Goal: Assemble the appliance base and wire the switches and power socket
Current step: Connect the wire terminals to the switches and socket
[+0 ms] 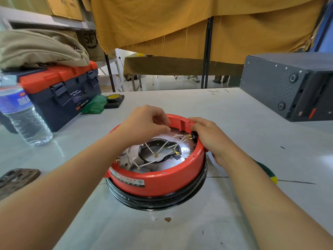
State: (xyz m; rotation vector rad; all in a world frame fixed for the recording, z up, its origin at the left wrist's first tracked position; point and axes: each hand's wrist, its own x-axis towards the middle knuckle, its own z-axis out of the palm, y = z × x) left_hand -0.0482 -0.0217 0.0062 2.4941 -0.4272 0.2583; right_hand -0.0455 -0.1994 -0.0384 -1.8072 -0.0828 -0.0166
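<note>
On the white table point(234, 112), the left hand point(144, 123) is pinching a white wire point(166, 125) inside the red base point(158, 184) while the right hand point(210, 136) is gripping the black switch point(194, 136) at its rim.

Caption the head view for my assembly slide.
Both hands, left and right, work at the far rim of the red appliance base, white wires exposed inside.

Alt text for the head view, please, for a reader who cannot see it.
Two bare hands work at the far rim of an upturned red appliance base on a white table: the left hand pinches a white wire, the right hand grips a black switch at the rim. A toolbox and water bottle stand left.
</note>
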